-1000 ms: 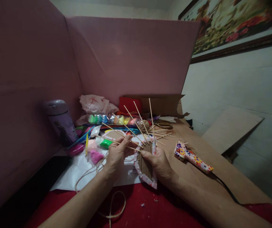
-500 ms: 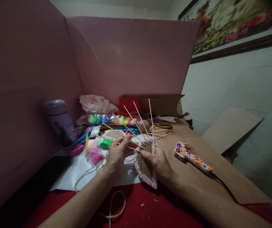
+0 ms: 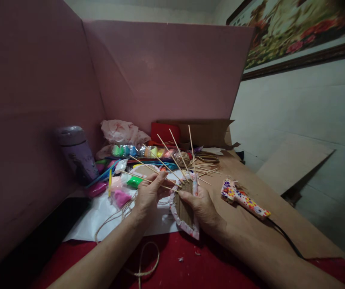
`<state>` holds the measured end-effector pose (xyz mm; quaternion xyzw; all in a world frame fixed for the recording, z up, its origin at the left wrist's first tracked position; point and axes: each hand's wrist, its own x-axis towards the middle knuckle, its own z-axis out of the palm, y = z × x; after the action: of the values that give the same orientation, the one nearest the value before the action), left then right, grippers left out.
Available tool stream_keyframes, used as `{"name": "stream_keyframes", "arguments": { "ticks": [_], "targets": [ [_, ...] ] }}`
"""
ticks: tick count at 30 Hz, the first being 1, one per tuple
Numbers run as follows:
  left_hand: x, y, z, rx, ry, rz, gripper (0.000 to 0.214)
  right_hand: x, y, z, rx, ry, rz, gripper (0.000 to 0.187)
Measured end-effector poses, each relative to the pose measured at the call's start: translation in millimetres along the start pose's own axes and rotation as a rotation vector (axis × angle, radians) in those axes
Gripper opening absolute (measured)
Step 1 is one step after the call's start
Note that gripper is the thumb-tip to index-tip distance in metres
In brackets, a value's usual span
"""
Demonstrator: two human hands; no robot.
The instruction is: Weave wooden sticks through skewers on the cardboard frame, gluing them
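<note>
A rounded cardboard piece (image 3: 185, 206) with a pale patterned fabric rim is gripped along its right side by my right hand (image 3: 202, 206), the thumb lying on its corrugated face. Several thin wooden sticks (image 3: 172, 155) fan out from its upper edge. My left hand (image 3: 148, 194) pinches the lowest stick (image 3: 133, 175) between thumb and fingers, close to the left side of the rim. That stick's inner end meets the cardboard by my right thumb. Behind my left hand lies a second fabric-edged cardboard piece (image 3: 142, 171), partly covered.
A flower-patterned glue gun (image 3: 244, 199) with a black cord lies on brown cardboard at right. Loose sticks (image 3: 208, 166) and scissors (image 3: 207, 157) lie behind. Coloured clay packs (image 3: 126, 151), a purple bottle (image 3: 78, 156) and twine (image 3: 148, 265) are at left.
</note>
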<state>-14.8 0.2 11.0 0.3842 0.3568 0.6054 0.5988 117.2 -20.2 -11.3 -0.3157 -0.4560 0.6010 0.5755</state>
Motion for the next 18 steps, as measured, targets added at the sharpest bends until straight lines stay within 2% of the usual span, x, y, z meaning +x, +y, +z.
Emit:
{"name": "stream_keyframes", "arguments": {
  "ticks": [18],
  "targets": [
    [1.4,-0.1,-0.7,-0.002,-0.014,0.0,0.027,0.3,1.3,-0.8,0.018,-0.021,-0.012,0.028]
  ]
}}
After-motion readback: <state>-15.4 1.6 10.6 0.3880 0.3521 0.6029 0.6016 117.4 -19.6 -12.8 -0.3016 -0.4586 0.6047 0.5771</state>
